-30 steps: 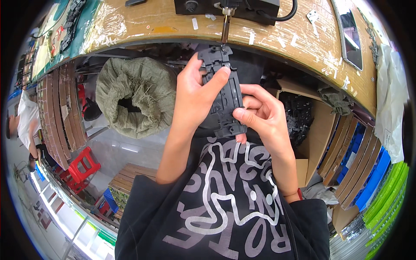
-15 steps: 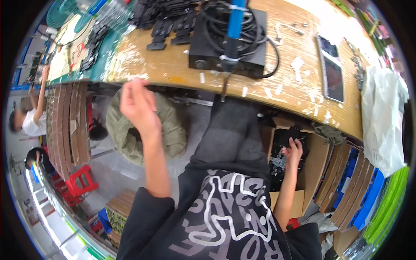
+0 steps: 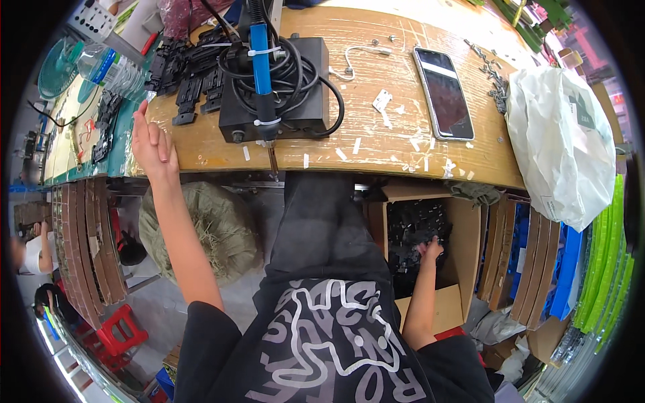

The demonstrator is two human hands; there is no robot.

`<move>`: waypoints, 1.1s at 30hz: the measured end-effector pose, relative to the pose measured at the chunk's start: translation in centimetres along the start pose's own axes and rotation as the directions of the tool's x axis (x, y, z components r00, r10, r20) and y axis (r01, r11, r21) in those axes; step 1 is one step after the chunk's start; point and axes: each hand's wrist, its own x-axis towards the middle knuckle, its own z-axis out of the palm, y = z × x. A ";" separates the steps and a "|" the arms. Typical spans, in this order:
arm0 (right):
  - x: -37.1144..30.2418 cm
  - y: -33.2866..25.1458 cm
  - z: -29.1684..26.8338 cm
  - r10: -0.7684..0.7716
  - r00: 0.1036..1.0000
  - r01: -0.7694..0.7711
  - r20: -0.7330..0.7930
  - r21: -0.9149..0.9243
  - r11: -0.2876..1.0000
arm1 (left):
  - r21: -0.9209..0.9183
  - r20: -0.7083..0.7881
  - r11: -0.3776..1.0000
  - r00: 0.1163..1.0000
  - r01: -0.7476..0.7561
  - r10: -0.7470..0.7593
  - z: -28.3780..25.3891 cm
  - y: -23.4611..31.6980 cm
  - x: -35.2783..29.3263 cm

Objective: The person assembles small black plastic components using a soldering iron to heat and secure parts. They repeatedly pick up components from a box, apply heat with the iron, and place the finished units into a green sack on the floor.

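My left hand (image 3: 156, 146) is raised over the left front edge of the wooden table (image 3: 376, 158). Its index finger is stretched out, the other fingers are loosely bent, and nothing shows in it. Just beyond its fingertips lie several flat black plastic parts (image 3: 191, 94) and a clear plastic bottle (image 3: 114, 70). Down on my right, my right hand (image 3: 431, 248) reaches into an open cardboard box (image 3: 463, 252) holding many small black parts (image 3: 410, 228). Its fingers are bent in among those parts; whatever they grip is too dark to make out.
A blue and black electric screwdriver (image 3: 262, 74) hangs point down before a black control box (image 3: 312, 101) with coiled cable. A phone (image 3: 443, 94), screws (image 3: 497, 87), white scraps and a white plastic bag (image 3: 564, 148) are at the right. A green sack (image 3: 201, 228) stands below the table.
My left hand has moved left and forward, toward the black parts on the table. My right hand, earlier by a black part, has gone lower into the box. The view has turned rightward.
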 end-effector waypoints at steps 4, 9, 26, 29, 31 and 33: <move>-5.6 -6.1 1.8 -0.354 0.933 0.360 -0.066 0.223 0.906 | -0.152 -0.002 0.988 1.000 -0.030 0.030 -1.0 0.0 0.6; -19.5 -19.2 3.6 -0.810 0.564 0.804 -0.162 0.330 0.494 | -0.184 -0.035 0.981 0.998 -0.061 0.055 -0.8 -0.1 1.2; -17.1 -41.2 22.2 -0.604 -0.140 0.526 0.785 -0.457 -0.717 | 0.968 0.250 -0.068 0.936 -0.240 0.250 2.6 -1.1 1.7; -18.0 -40.5 22.4 -0.584 -0.182 0.482 0.791 -0.446 -0.754 | 0.943 0.312 -0.191 0.927 -0.274 0.208 1.6 -1.2 2.4; -17.8 -40.7 22.1 -0.581 -0.197 0.457 0.790 -0.450 -0.767 | 0.958 0.266 -0.136 0.958 -0.251 0.105 1.3 -1.0 3.2; -17.7 -40.7 21.8 -0.638 -0.278 0.510 0.719 -0.452 -0.732 | 0.980 0.197 -0.033 0.979 -0.198 -0.043 1.1 -0.1 4.0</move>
